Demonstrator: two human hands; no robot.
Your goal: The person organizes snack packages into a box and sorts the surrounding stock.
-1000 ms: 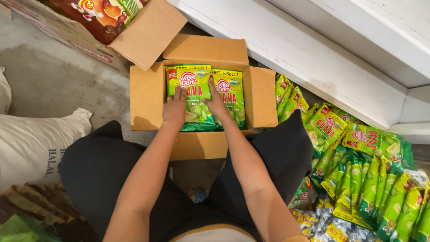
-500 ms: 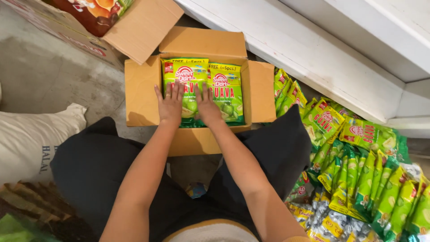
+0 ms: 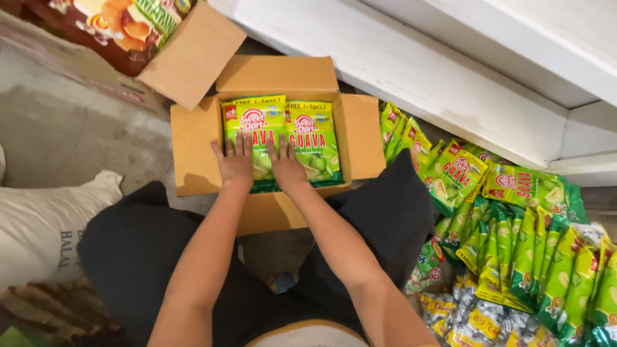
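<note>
An open cardboard box (image 3: 193,151) sits on the floor between my knees, its flaps spread out. Inside lie two green and yellow snack packets (image 3: 307,132) side by side, with more beneath. My left hand (image 3: 236,162) rests flat on the left packet, fingers apart. Flat on the right packet, close beside it, is my right hand (image 3: 286,166). Both palms press down on the packets and neither hand grips anything.
A heap of several more green packets (image 3: 514,218) lies on the floor to my right, with silver and yellow packets (image 3: 475,321) nearer me. A white step (image 3: 437,71) runs behind the box. A white sack (image 3: 38,225) lies at the left, a printed carton (image 3: 116,26) at the top left.
Both hands have slid a little toward me over the packets, staying flat. The view has shifted slightly.
</note>
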